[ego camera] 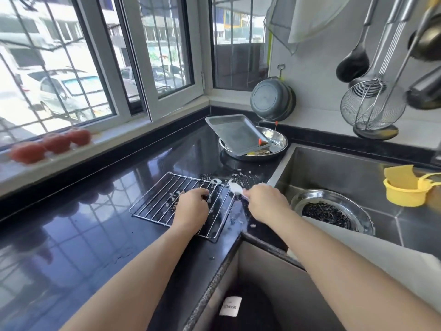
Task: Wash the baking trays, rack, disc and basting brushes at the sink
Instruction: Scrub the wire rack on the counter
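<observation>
— On the black countertop (pixel 95 223), just left of the sink (pixel 334 168): what lies there?

— The wire rack (pixel 155 201), flat on the counter near its front edge, one corner close to the sink's rim. Foam sits in patches on its bars and on the counter beyond it.

— And the hands?

— The left hand (pixel 191 209) rests on the rack's right half, fingers curled down over the bars. The right hand (pixel 265 201) hangs over the counter's edge by the sink and pinches a soapy white brush (pixel 235 187) whose head touches the rack's far right corner. The brush is blurred, so I cannot tell its kind for sure.

— The other things to wash?

— A grey baking tray (pixel 233 134) leans tilted in a round steel basin (pixel 279 144) at the back of the counter, near the corner where it meets the sink. Thin handles with orange tips poke up beside the tray; what they belong to I cannot make out.

— Inside the sink?

— A steel strainer bowl (pixel 334 211) sits on the bottom, and a yellow cup (pixel 401 189) with a yellow sponge in it stands at the right side.

— Anything else?

— Three red tomatoes (pixel 52 144) line the window sill at the left. A dark pan (pixel 272 97) hangs on the wall behind the basin, and ladles and a wire skimmer (pixel 372 106) hang at the right.
</observation>
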Motion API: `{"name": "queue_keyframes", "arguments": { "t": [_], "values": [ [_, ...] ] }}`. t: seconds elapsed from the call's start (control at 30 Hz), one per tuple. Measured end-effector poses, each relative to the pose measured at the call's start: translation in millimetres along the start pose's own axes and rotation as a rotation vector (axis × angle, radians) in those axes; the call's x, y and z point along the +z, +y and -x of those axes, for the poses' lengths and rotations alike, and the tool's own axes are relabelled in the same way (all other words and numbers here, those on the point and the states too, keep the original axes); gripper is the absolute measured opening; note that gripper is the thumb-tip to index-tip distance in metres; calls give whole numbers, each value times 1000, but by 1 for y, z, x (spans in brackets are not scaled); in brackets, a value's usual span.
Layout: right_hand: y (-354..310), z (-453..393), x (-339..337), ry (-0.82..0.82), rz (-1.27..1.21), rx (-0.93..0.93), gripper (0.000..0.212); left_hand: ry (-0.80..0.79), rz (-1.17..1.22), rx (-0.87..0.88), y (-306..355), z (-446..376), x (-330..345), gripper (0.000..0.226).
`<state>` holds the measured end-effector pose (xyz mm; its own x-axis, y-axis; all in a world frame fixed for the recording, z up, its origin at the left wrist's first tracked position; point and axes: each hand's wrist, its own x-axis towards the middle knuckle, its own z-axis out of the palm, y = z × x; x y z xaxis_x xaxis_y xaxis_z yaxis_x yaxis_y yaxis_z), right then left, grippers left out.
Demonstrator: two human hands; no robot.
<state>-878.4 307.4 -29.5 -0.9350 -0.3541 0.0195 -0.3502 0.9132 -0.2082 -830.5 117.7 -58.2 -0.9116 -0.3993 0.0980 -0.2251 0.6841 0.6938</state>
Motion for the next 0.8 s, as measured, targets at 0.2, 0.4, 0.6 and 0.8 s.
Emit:
{"name": "queue_keyframes", "arguments": {
  "t": [0.2,0.4,0.6,0.8],
  "values": [
    [-4,-3,-1,53,-223,86,32,171,-222,171,-27,-2,-40,40],
    [2,10,-1,-15,-452,97,16,98,-588,-245,-97,-27,-110,25],
    [6,8,-13,99,-603,115,26,59,-212,-306,-71,-23,-106,29],
    [38,2,-44,195,-793,161,12,-2,783,-439,-7,-14,-109,30]
  ]
}}
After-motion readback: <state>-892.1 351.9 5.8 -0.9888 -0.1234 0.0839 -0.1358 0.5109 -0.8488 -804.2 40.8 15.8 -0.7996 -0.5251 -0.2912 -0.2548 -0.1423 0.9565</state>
